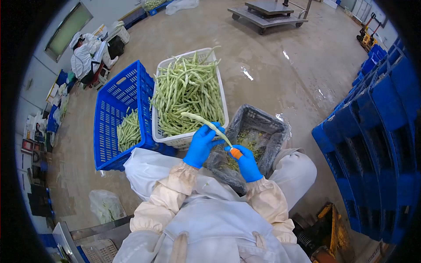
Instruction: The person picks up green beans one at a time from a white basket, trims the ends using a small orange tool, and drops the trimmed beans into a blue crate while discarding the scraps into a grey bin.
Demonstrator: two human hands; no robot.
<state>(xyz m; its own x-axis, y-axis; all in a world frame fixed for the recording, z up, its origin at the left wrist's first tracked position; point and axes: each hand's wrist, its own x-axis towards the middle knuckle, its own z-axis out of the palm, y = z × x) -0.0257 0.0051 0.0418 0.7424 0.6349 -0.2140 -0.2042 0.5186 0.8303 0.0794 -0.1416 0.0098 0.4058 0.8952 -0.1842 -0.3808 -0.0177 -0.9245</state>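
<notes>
My left hand [201, 143], in a blue glove, is closed around a long pale green bean [193, 116] that slants down to the right. At the bean's lower end is my right hand [248, 165], also blue-gloved, its fingers pinched on the tip. An orange cap-like piece [236, 153] sits on the right thumb; whether it carries a blade is too small to tell. Beyond the left hand, a white crate [222, 94] is heaped with green beans [186, 87]. Under the right hand is a bin lined with dark plastic [277, 127], holding small green scraps [251, 140].
A blue crate [115, 94] with some green beans stands at the left. Blue pallets [372, 131] are stacked at the right. On the wet floor are a platform cart [267, 19] and a plastic bag [105, 205]. Another person [87, 55] in white sits at the far left.
</notes>
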